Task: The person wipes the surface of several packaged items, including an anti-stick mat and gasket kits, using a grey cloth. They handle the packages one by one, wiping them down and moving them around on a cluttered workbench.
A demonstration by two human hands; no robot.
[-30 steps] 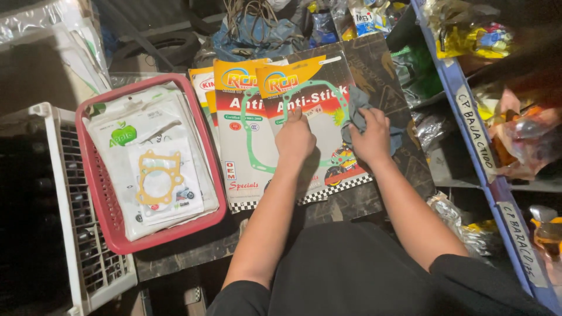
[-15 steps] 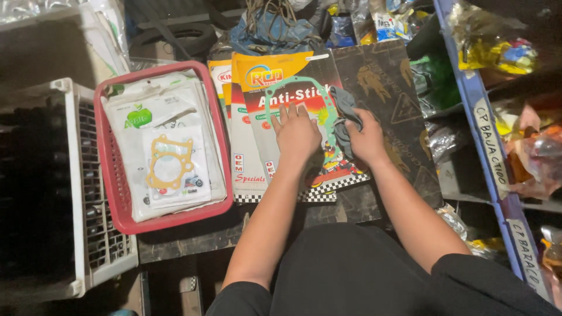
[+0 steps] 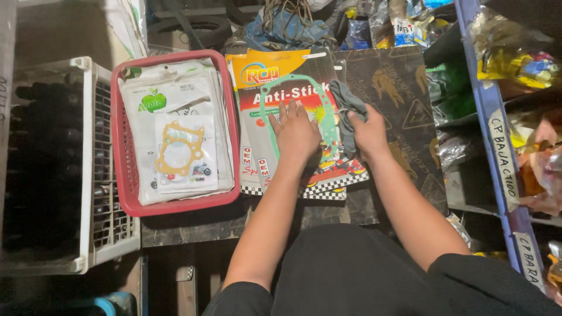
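Observation:
A stack of flat gasket packs (image 3: 275,79) with yellow, red and checkered printing lies on a dark board in front of me. A green gasket outline shows through the top pack. My left hand (image 3: 297,133) presses flat on the top pack, fingers together. My right hand (image 3: 370,131) grips a crumpled grey cloth (image 3: 346,105) at the pack's right edge. Both forearms reach out from my lap.
A red plastic basket (image 3: 124,169) to the left holds several bagged gaskets, one with an orange outline (image 3: 177,147). A white crate (image 3: 99,234) stands further left. Blue shelving (image 3: 497,134) with bagged parts runs along the right. Cables and packets crowd the far edge.
The view has shifted a little. My right hand has slid right along the pack's edge with the grey cloth. My left hand stays pressed on the pack.

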